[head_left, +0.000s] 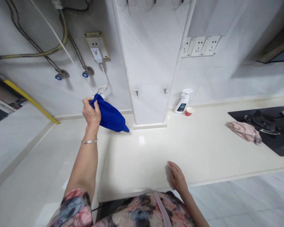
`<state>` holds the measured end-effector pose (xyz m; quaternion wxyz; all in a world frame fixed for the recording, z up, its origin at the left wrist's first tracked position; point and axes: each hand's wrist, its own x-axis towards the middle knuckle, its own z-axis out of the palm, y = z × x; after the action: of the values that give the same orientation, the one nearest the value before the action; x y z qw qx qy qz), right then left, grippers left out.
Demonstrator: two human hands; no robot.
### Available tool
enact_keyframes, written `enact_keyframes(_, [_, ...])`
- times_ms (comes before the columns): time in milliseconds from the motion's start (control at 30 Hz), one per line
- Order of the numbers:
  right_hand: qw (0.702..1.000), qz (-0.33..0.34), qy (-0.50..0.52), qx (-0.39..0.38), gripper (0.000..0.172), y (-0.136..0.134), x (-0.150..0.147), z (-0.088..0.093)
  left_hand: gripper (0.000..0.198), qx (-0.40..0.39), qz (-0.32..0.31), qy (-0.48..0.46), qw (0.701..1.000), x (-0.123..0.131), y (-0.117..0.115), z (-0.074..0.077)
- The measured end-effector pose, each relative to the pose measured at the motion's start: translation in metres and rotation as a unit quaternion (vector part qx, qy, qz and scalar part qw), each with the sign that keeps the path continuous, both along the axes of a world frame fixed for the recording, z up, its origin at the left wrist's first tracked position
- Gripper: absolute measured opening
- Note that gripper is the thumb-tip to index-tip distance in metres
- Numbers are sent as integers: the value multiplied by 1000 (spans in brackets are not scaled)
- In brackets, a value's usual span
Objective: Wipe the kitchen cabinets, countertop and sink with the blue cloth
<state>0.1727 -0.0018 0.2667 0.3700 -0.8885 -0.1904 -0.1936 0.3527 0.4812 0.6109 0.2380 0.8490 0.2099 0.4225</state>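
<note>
My left hand [91, 112] is closed on a blue cloth [112, 116], which hangs out to the right of my fingers. A white cable [104, 77] runs down from a plugged-in charger [96, 55] to behind the hand and cloth; whether my fingers also touch the cable is hidden. My right hand [176, 176] rests on the white countertop [142, 160] near its front edge, fingers stretched out, with nothing in it.
A spray bottle [181, 102] and a small red-and-white cup [189, 111] stand against the wall. A pink cloth [244, 130] lies partly on the black hob [276, 126]. A boxed-in pillar [151, 104] juts out. Left are valves [85, 73], hoses and a yellow pipe [30, 101].
</note>
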Motion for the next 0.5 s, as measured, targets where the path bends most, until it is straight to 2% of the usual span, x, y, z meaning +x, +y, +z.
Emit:
enact_keyframes(67, [1000,6,4,3,43,-1,0,0,41,-23,41,123,991,-9,16,-29])
enact_keyframes(167, [1000,7,5,8,42,-2,-2,1,57,-56,63,222,971,-17,29,-81])
enact_keyframes(233, [1000,-1,1,5,40,-2,-3,2,63,-61,57,269,960,-16,27,-116])
enact_keyframes(367, [1000,-7,1,-26,35,-4,-7,4,64,-69,26,328,942,-10,-2,-181])
enact_keyframes(500, [998,-1,-32,-62,34,-11,-7,1,84,-60,22,347,936,-20,-48,-237])
